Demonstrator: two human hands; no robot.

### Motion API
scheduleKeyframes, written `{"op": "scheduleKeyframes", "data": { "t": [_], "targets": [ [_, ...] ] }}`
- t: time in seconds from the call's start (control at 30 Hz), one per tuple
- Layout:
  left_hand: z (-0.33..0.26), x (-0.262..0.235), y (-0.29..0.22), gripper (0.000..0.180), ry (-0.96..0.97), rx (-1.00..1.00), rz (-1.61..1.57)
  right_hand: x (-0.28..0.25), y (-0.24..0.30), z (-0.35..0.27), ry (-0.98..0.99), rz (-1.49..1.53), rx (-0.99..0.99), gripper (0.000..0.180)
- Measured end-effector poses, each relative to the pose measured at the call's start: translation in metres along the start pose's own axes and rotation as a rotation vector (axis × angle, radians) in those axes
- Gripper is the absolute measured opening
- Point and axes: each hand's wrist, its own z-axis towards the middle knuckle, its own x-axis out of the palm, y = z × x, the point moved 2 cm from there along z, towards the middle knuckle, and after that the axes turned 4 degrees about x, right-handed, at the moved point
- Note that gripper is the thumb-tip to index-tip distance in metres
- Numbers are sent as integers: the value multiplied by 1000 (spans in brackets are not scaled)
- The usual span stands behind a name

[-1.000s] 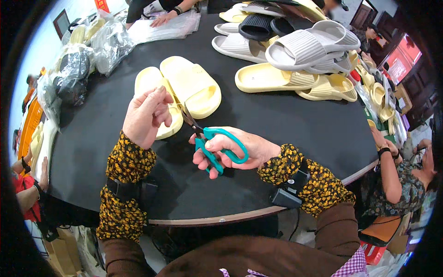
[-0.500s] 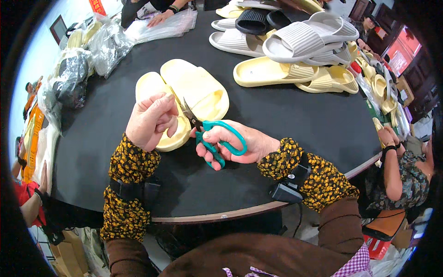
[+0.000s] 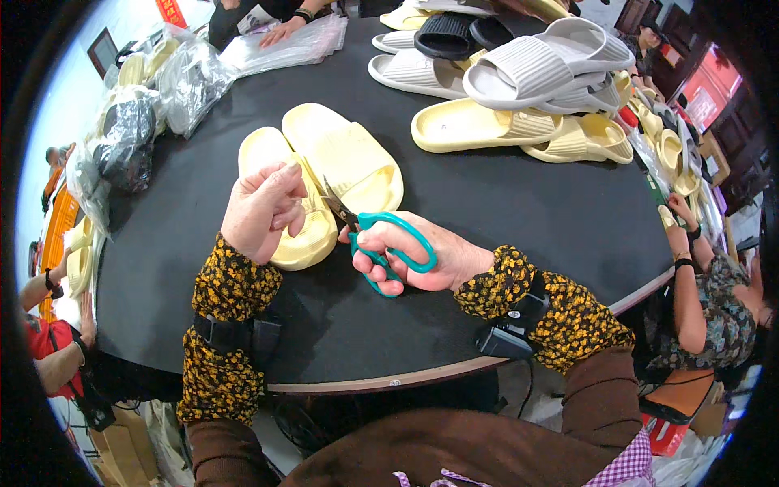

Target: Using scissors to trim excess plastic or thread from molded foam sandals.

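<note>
Two pale yellow slide slippers lie side by side on the black table, toes toward me: the right slipper (image 3: pixel 369 166) and the left slipper (image 3: pixel 312 239). Over the left slipper is my left hand (image 3: pixel 264 213), fingers curled into a pinch; whatever they might hold is too small to make out. My right hand (image 3: pixel 442 253) grips teal-handled scissors (image 3: pixel 415 234) with fingers through the loops. The dark blades point up and left, between my left hand and the right slipper's strap.
Grey, black and yellow slippers form a pile (image 3: pixel 519 77) at the far right. Plastic-bagged slippers (image 3: pixel 134 122) line the left edge. Clear bags (image 3: pixel 284 49) lie under a co-worker's hand (image 3: pixel 284 29) at the back. Other people work at both sides.
My right hand and the scissors have shifted very slightly right. My left hand barely moved. A person at the left edge now holds yellow slippers; a person at the right has raised one hand.
</note>
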Motion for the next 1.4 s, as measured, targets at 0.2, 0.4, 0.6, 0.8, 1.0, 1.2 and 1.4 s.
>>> {"op": "scheduleKeyframes", "data": {
  "t": [0.2,0.4,0.6,0.8,1.0,1.2,1.4],
  "targets": [
    [2,15,-5,25,-150,-14,41,-6,0,-1,10,32,-52,32],
    [1,1,-1,22,-63,2,10,0,0,0,-57,-23,-58,32],
    [-4,10,-14,28,-81,57,81,-2,4,-7,-35,-94,-145,33],
    [-57,31,-40,28,37,196,170,-3,1,-3,-53,-123,-108,32],
    [-134,-2,-49,30,-274,373,415,-3,3,-3,-95,-201,-111,34],
    [-251,-135,-36,27,-810,418,24,6,0,0,-114,-228,-151,37],
    [-362,-236,31,24,-1377,217,91,12,-3,1,-138,-260,-162,40]
  ]
}}
